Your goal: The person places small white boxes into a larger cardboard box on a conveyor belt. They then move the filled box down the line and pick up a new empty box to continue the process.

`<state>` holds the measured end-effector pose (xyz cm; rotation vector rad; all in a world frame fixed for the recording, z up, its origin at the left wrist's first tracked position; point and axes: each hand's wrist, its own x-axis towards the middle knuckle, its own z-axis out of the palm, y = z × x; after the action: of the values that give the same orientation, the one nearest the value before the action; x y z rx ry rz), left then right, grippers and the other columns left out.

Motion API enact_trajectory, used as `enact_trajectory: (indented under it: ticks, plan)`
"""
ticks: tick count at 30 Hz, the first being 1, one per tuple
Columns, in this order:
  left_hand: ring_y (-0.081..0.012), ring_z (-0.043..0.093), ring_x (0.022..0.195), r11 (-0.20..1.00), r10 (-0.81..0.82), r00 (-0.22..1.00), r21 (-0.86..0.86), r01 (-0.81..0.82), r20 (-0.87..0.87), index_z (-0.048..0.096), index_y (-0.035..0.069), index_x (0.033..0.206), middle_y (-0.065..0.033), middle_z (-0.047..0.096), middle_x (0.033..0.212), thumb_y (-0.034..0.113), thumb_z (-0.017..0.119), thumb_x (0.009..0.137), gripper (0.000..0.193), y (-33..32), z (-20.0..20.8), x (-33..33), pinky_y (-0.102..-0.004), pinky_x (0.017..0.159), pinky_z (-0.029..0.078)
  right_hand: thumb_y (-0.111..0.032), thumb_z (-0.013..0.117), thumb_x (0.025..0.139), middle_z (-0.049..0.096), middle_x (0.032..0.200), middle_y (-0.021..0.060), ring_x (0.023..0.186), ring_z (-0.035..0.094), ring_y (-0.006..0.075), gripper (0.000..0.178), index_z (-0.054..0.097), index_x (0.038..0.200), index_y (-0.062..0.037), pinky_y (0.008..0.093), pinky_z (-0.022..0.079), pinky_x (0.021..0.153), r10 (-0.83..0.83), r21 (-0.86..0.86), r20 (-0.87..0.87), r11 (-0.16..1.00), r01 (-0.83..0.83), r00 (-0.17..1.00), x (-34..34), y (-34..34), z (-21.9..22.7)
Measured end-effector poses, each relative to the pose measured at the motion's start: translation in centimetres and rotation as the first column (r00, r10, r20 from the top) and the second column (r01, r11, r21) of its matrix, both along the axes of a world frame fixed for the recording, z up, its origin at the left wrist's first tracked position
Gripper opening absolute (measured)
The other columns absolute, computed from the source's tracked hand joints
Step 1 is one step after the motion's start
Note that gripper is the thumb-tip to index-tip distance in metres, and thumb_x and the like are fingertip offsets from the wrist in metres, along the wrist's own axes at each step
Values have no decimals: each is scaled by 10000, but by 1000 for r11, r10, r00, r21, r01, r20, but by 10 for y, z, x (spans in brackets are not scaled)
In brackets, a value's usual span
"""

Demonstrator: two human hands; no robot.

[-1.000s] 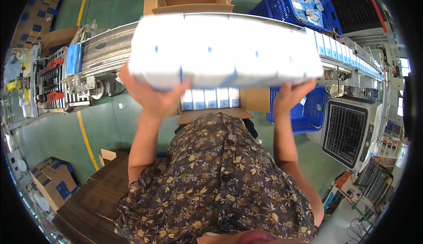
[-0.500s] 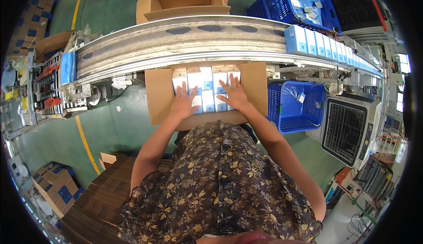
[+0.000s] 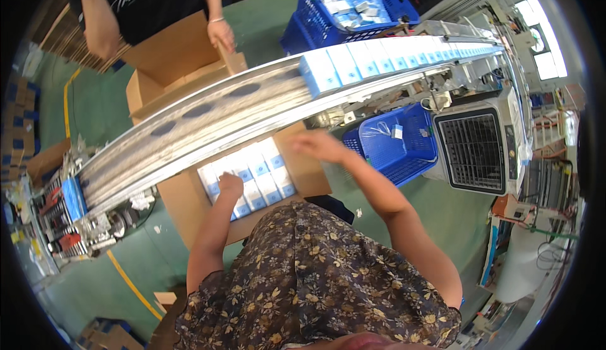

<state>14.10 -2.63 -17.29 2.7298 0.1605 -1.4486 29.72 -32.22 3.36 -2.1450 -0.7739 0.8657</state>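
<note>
An open brown carton (image 3: 182, 203) stands in front of me, packed with small white-and-blue boxes (image 3: 269, 184) in rows. My left hand (image 3: 231, 187) is closed, its fingers curled down at the boxes' tops on the left side; whether it grips anything is hidden. My right hand (image 3: 319, 146) is raised by the carton's right flap (image 3: 312, 176), fingers stretched leftward and slightly blurred, with nothing visible in them. Beyond the carton, a row of white-and-blue boxes (image 3: 350, 66) stands on the conveyor (image 3: 221, 107), its front box up and right of my right hand.
Across the conveyor a co-worker's hand (image 3: 221, 34) is by another open carton (image 3: 167, 53). A blue basket (image 3: 303, 9) of loose boxes stands behind. Right of my carton are a blue basket (image 3: 404, 172) and a large grilled machine (image 3: 472, 151).
My view has swung to the right. My right hand has lifted off the packed boxes to the flap. My left hand has curled up. The conveyor row appears further left.
</note>
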Motion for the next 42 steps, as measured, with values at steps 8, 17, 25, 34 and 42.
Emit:
enact_trajectory:
  ticks: [8,17,25,34,42]
  plan:
    - [-342,635,1001,548,191,820,-752,367,540,633,138,1260,-157,664,1121,255,573,965,323,-117,202,98,-430,884,508,-345,657,890,674,1005,222,979,616,408,447,647,1171,2,490,479,864,-298,2,918,663,749,262,194,-227,4]
    - [-319,672,861,624,760,334,-770,-135,557,565,-17,1143,-201,662,979,337,702,871,468,-14,201,155,-391,774,532,-699,555,850,663,1162,242,1106,619,413,816,522,1307,-24,465,469,938,-508,-47,529,783,621,680,172,-76,1]
    - [-358,685,920,679,704,133,-606,-413,698,504,-72,1149,-226,692,978,532,816,715,807,86,282,67,-410,823,527,-524,733,815,677,1109,221,1053,653,369,779,468,1332,-4,415,487,911,-555,314,365,829,463,747,57,92,44]
    - [-356,616,899,824,532,99,-488,-288,841,523,-21,1163,-167,595,989,492,826,717,744,66,375,-117,-441,766,492,-299,644,917,626,1127,250,981,662,378,676,343,1427,26,405,522,834,-571,409,463,816,407,678,-134,64,71]
    - [-367,674,858,969,180,918,-224,-104,354,681,-4,910,-210,690,917,357,690,867,364,60,71,-178,-458,749,527,-442,642,908,713,961,201,912,683,359,459,659,1172,-68,431,532,797,-410,-254,81,873,416,909,-172,-24,-36]
